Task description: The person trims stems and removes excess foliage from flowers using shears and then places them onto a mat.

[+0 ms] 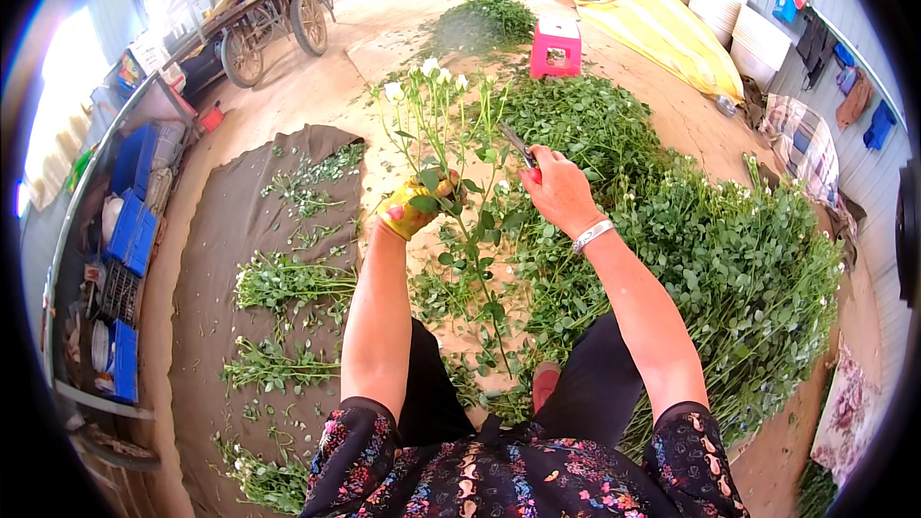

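Observation:
My left hand (407, 207), in a yellow glove, grips a leafy flower stem (476, 259) with its cut end hanging down between my knees. At its top, white blooms (430, 67) and thin side shoots fan out. My right hand (561, 191) is closed around pruning shears (515, 141) with red on the handle. Their blades point up and left, beside the side shoots; whether they touch a shoot I cannot tell. Below both hands, loose leaves and trimmings (450, 291) lie on the floor.
A large heap of leafy flower stems (705, 266) spreads on my right. Several small bunches (288, 280) rest on a dark cloth (209, 288) to the left. Farther off stand a pink stool (556, 50), a green pile (486, 18), a wheeled cart (273, 11) and blue crates (133, 230).

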Tool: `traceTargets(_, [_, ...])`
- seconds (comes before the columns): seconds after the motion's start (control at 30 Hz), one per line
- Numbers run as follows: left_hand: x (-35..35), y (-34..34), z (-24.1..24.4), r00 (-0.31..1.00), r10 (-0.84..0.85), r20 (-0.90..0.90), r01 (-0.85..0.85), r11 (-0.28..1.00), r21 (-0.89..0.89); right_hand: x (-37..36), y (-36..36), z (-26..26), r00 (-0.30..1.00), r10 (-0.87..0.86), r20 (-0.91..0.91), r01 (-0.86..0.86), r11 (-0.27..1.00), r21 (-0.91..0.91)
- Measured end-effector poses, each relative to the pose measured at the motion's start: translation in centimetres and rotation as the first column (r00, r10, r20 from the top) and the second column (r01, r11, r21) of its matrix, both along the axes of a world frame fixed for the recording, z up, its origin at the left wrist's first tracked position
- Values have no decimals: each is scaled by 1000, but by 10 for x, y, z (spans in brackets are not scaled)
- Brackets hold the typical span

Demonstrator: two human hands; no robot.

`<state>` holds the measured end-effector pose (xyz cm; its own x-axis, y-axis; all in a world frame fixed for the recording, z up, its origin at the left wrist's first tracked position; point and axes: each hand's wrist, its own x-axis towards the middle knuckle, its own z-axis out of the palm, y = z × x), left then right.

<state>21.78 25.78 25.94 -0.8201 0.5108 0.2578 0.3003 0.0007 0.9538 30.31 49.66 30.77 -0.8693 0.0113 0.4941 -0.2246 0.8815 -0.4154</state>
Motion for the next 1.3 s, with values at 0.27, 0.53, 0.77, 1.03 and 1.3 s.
traceTargets(0.27, [3,1,-1,948,-108,300,65,986,152,4,10,10,999,-44,-28,45,998,45])
traceTargets(0.53, [-15,5,-27,801,-504,323,294,801,521,10,14,7,986,-65,-152,104,958,267])
traceTargets(0.77, [-38,-5,-62,991,-130,-22,131,983,125,4,23,3,997,-8,-81,19,991,131])
traceTargets(1.03, [13,13,-1,873,-272,405,37,864,502,-1,31,-11,894,296,338,-110,874,-474])
traceTargets(1.3, [17,17,5,915,-201,351,70,933,352,7,22,-1,796,472,380,-71,695,-715])
